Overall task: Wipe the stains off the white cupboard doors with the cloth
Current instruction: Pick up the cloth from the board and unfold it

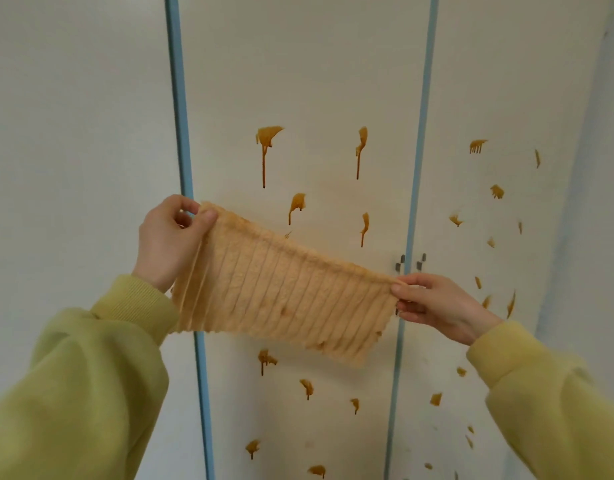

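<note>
Two hands, the left hand (167,240) and right hand (433,304), pinch the orange cloth (281,289) flat mid-frame. Wiping the drippy orange stains (265,147) with it this wide could smear them over the white cupboard door (316,81).

The stretched, ribbed pale-orange cloth (281,289) hides part of the middle white cupboard door (305,81) and whatever stains lie behind it. The small grey door handles (411,263) are partly covered. Both yellow-green sleeves (73,393) run off the bottom edge.

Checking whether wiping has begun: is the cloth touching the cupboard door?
Cannot tell. The head view shows the cloth stretched between the left hand and right hand before the stained door, but not depth.
</note>
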